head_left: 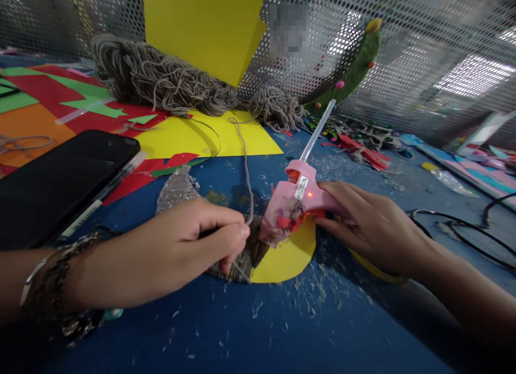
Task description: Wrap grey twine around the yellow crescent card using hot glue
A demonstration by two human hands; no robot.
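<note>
My left hand (181,245) is closed in a pinch on a grey string (245,170) that runs back to the yarn pile. It presses the string onto a yellow paper shape (288,258) partly covered in wound string. My right hand (371,223) grips a pink glue gun (300,199) with its red light on. A clear glue stick (318,129) pokes out of its back. The gun's nozzle points down at the string-covered edge, right beside my left fingertips.
A black phone (60,180) and a pen lie at the left. Grey yarn bundles (161,78), coloured paper sheets (209,137) and an upright yellow card (201,24) stand behind. Black cables (455,223) run on the right. Paper scraps litter the blue table (258,331). A metal mesh wall closes the back.
</note>
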